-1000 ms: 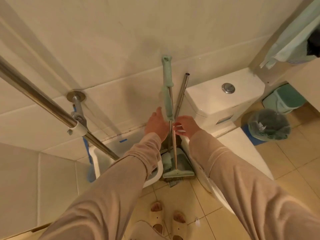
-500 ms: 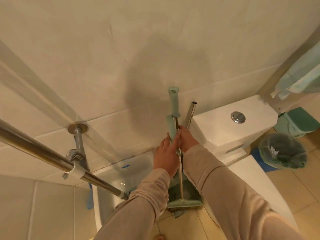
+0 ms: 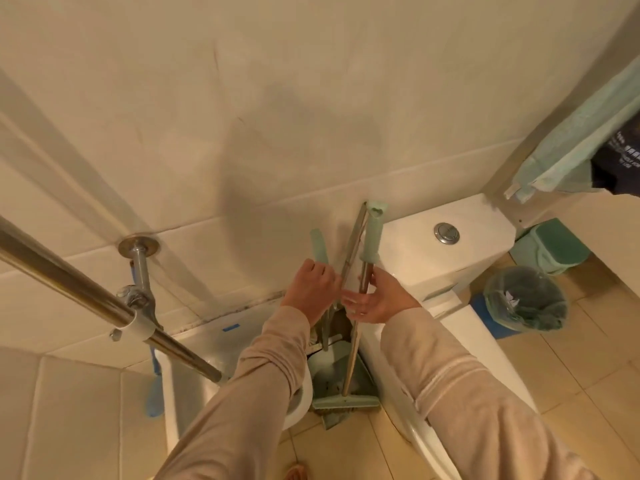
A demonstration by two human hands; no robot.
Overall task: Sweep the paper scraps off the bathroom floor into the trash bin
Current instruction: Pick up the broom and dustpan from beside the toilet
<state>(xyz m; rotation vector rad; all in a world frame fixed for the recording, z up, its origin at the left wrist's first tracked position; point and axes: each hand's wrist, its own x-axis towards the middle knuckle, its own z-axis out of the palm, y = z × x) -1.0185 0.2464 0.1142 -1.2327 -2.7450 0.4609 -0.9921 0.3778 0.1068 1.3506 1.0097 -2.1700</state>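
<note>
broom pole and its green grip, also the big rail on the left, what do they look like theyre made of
Broom pole: looks like bare metal, silvery with a dull sheen. Green grip: probably matte plastic or rubber, with no shine. Rail: polished metal, likely steel or chrome, given its bright mirror-like highlights.

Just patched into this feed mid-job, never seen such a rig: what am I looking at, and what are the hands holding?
There is no machine here. A person works with bare hands, and the single picture comes from a camera worn on their head, looking down. The left hand is closed on a curved pale green plastic handle, apparently the dustpan's. The right hand is open, its fingers loose beside the metal broom pole with a green grip. The green broom head rests on the tan tiled floor beside the white toilet. The round trash bin with a green liner stands to the right of the toilet.
</note>
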